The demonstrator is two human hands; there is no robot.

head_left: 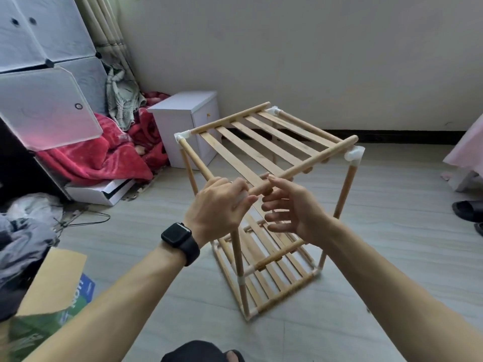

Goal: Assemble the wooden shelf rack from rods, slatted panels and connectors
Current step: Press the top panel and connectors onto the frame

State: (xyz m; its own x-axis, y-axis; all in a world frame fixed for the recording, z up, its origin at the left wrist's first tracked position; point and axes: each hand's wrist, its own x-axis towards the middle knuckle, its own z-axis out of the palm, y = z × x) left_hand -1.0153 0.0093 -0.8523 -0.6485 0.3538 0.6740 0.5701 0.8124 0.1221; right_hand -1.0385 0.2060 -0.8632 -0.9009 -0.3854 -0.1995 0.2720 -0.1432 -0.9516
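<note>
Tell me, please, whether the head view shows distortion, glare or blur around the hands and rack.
Head view: wide-angle stretch tilts the cabinet at the left edge and lengthens both forearms; light soft, no glare; left hand and right hand slightly soft, rack readable.

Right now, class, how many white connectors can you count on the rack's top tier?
3: left corner, far corner, right corner; a fourth may hide under the left hand.
</note>
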